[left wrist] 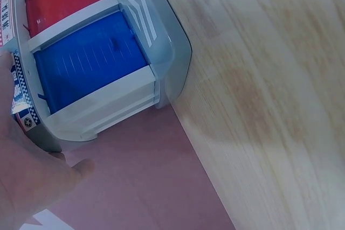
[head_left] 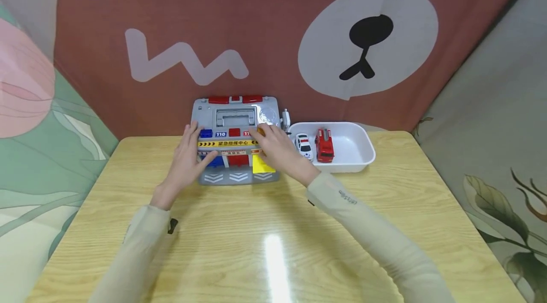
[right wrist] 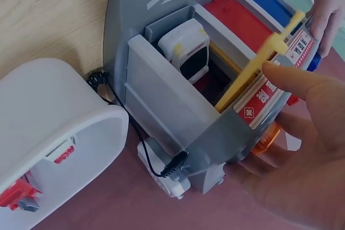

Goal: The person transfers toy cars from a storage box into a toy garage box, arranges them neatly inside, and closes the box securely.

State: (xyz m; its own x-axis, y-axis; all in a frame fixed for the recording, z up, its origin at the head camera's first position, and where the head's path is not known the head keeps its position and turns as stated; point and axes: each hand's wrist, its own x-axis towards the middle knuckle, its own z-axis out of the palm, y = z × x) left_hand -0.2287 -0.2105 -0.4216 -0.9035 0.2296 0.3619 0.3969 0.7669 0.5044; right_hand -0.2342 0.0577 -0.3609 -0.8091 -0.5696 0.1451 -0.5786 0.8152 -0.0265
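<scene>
the first thing we would watch is the yellow door (right wrist: pixel 248 74): it stands raised with the thumb of the right hand (head_left: pixel 282 148) close by, so a nudge there might drop it onto the white toy car (right wrist: pixel 186 49) in the bay beneath. that car sits near the mouth of its bay, and tipping the toy garage (head_left: pixel 232 143) forward could let it roll out. a hard push around the orange button (right wrist: pixel 266 139) might slide the garage, though the left hand (head_left: pixel 183 160) at its left side should steady it. the black cord (right wrist: pixel 137 119) hangs between the garage and the white tray (head_left: pixel 371 151), where a passing wrist could snag it.

the left fingers lie fairly straight, thumb apart from them; the right thumb and fingers are apart too, spread over the front edge of the roof. how hard they press, we cannot tell.

the garage stands at the far edge of the table (head_left: pixel 213 246), just left of the tray. we see grey plastic, a carry handle (head_left: pixel 235 118) set into the roof, a yellow-and-black lettered band, and the blue door (left wrist: pixel 89 60) and red door (head_left: pixel 238 160), both down. white chevrons mark the ramp in front.
</scene>
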